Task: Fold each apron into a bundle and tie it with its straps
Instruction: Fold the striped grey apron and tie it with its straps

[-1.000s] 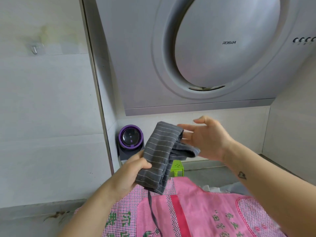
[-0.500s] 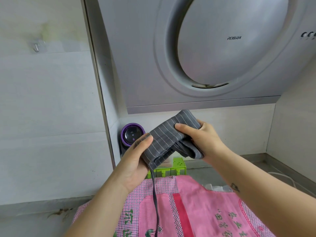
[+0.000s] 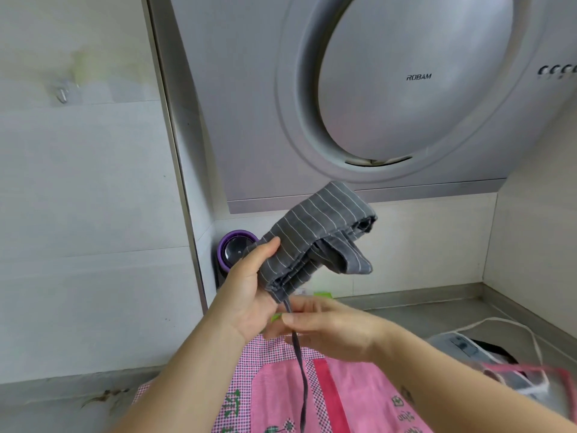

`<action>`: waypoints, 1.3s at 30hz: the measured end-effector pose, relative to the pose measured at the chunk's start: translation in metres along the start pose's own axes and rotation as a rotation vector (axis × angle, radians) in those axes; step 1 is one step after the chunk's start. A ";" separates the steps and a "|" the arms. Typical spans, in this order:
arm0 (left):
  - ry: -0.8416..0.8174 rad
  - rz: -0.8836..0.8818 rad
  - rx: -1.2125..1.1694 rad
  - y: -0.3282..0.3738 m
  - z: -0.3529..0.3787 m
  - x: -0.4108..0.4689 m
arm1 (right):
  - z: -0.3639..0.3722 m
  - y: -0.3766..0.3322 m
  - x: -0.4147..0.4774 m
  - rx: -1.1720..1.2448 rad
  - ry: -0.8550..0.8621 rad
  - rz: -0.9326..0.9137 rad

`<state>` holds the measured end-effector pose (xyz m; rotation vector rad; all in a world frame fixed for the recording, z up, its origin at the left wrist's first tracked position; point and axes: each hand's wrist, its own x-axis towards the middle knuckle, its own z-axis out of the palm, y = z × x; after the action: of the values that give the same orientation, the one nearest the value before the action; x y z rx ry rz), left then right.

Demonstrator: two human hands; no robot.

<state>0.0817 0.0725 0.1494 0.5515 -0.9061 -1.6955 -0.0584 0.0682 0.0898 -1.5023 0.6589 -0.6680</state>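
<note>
The grey apron (image 3: 315,242) is already a bundle. The left hand (image 3: 249,292) grips it, held up above the pink apron (image 3: 343,398), which lies unfolded. The strap (image 3: 301,370) hangs untied. The right hand (image 3: 331,329) touches it — pinching or not, I cannot tell.

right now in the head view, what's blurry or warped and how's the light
Head view: the grey striped apron in the left hand is sharp. Head view: the right hand is slightly smeared, the pink-edged item at lower right heavily motion-blurred. Head view: the wide lens bows the left edge of the range hood. Head view: light is soft and even, no hard shadows.
</note>
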 end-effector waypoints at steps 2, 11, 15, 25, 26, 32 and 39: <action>-0.037 -0.030 -0.004 0.003 -0.001 -0.003 | -0.001 -0.018 -0.006 -0.022 -0.004 0.009; -0.018 0.047 0.129 0.002 -0.020 -0.009 | -0.018 -0.057 -0.026 -0.607 0.483 0.072; 0.154 0.179 0.197 0.003 -0.029 -0.002 | -0.024 -0.042 -0.025 0.042 0.430 -0.066; 0.349 0.266 0.159 -0.013 -0.017 0.010 | -0.010 -0.028 -0.019 -0.140 0.748 -0.294; 0.353 0.264 0.152 -0.014 -0.016 0.011 | -0.009 -0.029 -0.017 -0.131 0.774 -0.302; 0.401 0.303 0.143 -0.020 -0.012 0.008 | 0.002 -0.033 -0.015 -0.265 0.661 -0.268; 0.376 0.325 0.107 -0.009 -0.007 0.007 | 0.005 -0.030 -0.019 -0.352 0.573 -0.290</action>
<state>0.0792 0.0647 0.1385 0.7245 -0.7663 -1.2048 -0.0665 0.0869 0.1192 -1.7591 1.0416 -1.2832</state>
